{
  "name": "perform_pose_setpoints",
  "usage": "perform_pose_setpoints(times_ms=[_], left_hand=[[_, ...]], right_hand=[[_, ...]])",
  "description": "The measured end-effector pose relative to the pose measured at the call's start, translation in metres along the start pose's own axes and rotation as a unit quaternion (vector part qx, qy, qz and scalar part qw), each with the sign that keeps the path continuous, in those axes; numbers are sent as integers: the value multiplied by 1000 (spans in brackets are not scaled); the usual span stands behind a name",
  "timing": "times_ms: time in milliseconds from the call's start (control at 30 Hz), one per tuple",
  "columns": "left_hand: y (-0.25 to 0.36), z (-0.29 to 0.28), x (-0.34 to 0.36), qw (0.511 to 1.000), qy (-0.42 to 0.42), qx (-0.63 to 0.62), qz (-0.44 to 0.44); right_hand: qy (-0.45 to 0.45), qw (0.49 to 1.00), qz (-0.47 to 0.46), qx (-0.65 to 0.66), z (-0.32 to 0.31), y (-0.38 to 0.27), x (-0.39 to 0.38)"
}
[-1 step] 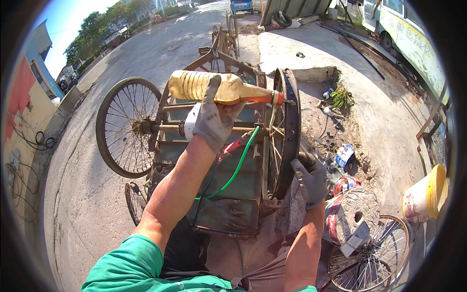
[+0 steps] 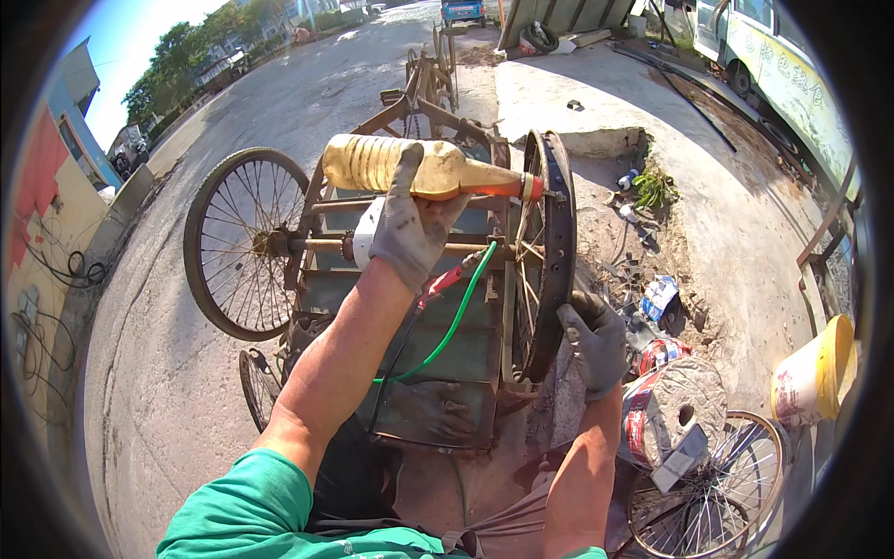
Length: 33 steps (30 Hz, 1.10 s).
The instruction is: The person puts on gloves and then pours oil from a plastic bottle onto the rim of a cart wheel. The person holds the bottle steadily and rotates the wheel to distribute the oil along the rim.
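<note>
A clear plastic bottle [image 2: 396,168] of yellowish liquid lies almost level in my gloved left hand [image 2: 414,219], its fingers wrapped round the underside. The bottle's orange-red spout points right and meets the upper rim of the right-hand spoked wheel [image 2: 557,233]. Lower on that same wheel, my gloved right hand [image 2: 594,340] is closed at the outer edge, thumb and fingers pressed against the dark rim. The wheel belongs to an upturned cart frame [image 2: 410,307] with a second spoked wheel [image 2: 244,244] on its left. A white part on the axle is partly hidden behind my left hand.
A green hose [image 2: 453,328] with a red-handled fitting crosses the frame. At the right are a round wrapped bundle [image 2: 684,401], a loose spoked wheel [image 2: 736,494] and a yellow-and-white bucket [image 2: 812,373]. Debris lies along the broken concrete edge; a van [image 2: 782,70] stands behind.
</note>
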<state>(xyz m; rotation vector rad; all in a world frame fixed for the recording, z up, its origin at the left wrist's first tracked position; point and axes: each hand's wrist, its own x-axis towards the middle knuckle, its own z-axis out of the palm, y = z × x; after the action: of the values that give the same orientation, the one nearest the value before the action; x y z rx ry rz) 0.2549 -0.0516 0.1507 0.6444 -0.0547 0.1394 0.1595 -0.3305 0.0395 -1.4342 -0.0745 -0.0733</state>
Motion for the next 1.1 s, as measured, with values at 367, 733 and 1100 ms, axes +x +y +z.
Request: perform_pose_setpoints(times_ms=[367, 733, 1100], left_hand=[[1, 3, 1, 1000, -5, 12, 16], [-4, -8, 4, 997, -4, -58, -49], [-6, -11, -2, 996, 2, -73, -55]], right_hand=[[11, 1000, -8, 8, 1, 4, 2], [44, 998, -46, -6, 4, 11, 9], [-62, 987, -137, -58, 0, 0, 5]])
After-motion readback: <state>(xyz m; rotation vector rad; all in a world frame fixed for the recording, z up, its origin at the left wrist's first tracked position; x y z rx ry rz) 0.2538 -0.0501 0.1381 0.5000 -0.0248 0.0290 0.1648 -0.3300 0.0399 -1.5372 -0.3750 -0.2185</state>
